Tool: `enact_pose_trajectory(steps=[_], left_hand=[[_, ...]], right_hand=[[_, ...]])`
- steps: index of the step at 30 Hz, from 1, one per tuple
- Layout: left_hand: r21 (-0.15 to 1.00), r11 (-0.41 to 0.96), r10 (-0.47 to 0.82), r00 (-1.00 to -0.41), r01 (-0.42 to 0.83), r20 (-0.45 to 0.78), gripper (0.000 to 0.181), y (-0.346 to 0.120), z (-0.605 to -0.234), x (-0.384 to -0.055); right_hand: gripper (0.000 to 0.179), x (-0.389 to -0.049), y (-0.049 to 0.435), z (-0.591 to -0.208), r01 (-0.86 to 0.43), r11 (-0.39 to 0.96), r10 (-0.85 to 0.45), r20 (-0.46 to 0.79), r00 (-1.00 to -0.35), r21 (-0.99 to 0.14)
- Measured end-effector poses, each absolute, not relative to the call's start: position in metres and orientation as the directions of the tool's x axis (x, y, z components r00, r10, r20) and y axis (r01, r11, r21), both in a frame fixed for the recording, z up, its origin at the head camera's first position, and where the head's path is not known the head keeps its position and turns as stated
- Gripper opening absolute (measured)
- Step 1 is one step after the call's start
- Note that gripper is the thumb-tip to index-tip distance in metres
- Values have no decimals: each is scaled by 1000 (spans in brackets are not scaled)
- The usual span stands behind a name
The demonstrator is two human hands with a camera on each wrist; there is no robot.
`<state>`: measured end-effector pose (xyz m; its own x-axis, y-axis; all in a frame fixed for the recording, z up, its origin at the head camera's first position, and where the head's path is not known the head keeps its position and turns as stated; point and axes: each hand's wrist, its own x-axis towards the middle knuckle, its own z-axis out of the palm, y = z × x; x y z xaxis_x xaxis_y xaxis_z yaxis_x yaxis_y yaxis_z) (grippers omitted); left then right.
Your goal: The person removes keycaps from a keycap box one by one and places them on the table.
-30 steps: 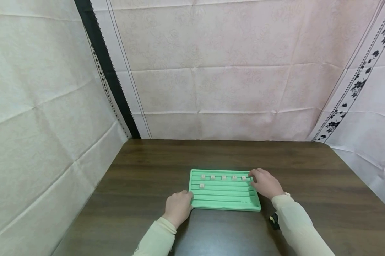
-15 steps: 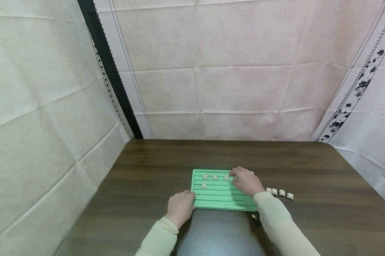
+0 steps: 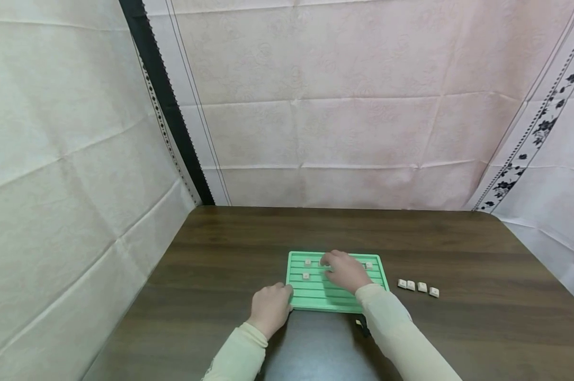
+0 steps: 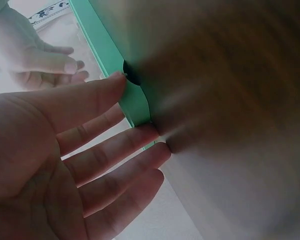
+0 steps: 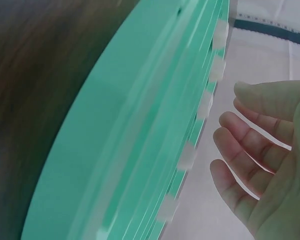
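Observation:
A green ridged board lies flat on the table, with small white tiles standing in its slots. One tile sits in the second row at the left. Others, like the tile in the right wrist view, form a spaced top row. My left hand holds the board's near left corner, its thumb on the green side near a dark notch. Over the top row hovers my right hand, fingers loosely bent with nothing between them; it hides part of that row.
To the right of the board, several white tiles lie in a loose line on the brown wooden table. Pale cloth hangs behind the table and on both sides.
My right hand has moved left along the board's top row, baring the tiles at its right end. The loose tiles on the table have come into view. The left hand stays at the corner.

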<state>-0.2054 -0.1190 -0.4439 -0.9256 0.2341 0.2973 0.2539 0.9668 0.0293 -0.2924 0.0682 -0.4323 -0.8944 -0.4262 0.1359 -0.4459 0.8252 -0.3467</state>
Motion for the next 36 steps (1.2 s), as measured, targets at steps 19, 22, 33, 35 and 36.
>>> enact_pose_trajectory(steps=[19,22,33,35,36], left_hand=[[6,967,242,-922,256,301,18,-118,-446,-203],[7,966,243,-922,257,301,18,-118,-446,-203],[-17,966,250,-919,257,304,19,-119,-446,-204],[-19,967,248,-920,255,304,19,-120,-446,-205],[-19,967,249,-919,255,307,19,-120,-446,-205]], right_hand=[[15,-292,24,-447,-531,805,-519,120,-846,-263],[16,-292,20,-448,-545,806,-530,131,-838,-231],[12,-292,17,-451,-545,816,-522,158,-838,-191],[12,-293,16,-451,-547,816,-523,162,-837,-188],[12,-293,16,-452,-546,817,-522,163,-837,-188]])
